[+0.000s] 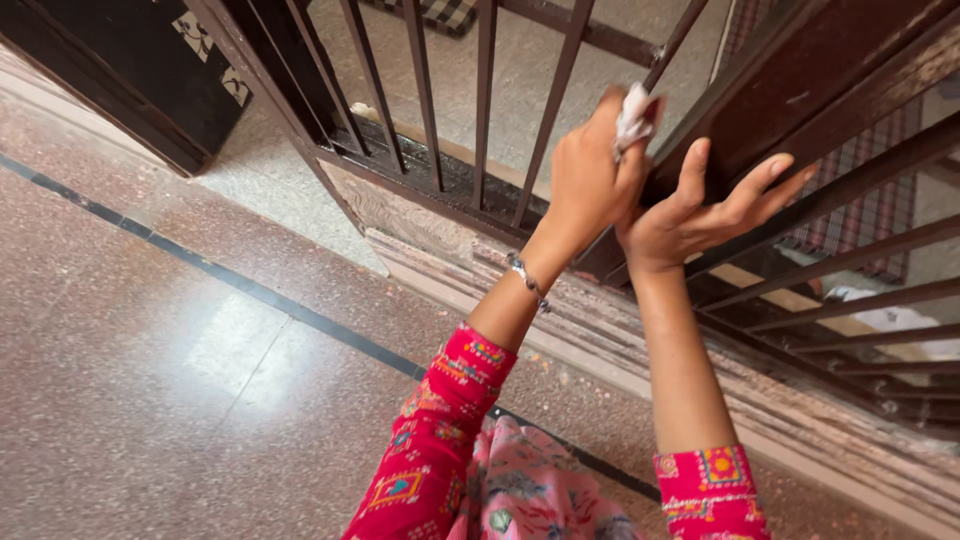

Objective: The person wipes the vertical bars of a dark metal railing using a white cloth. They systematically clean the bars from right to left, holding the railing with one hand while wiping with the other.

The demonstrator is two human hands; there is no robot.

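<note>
- Left hand [590, 175]: fingers closed around a white cloth [634, 115], pressing it against a slanted brown gate bar [668, 55].
- Right hand [700, 210]: fingers spread, flat on the gate frame [800, 110], just right of the cloth.
- Bar axis: runs up-right.

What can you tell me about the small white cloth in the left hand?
The white cloth is a small, crumpled wad, soft and fabric-like, maybe a rag or tissue. Only its top shows, poking out above the fingers of the left hand, which is closed around it. It is pressed against a dark brown metal bar of the gate, near where the bar meets the gate frame. The right hand rests open on the frame beside it, not touching the cloth.
</note>
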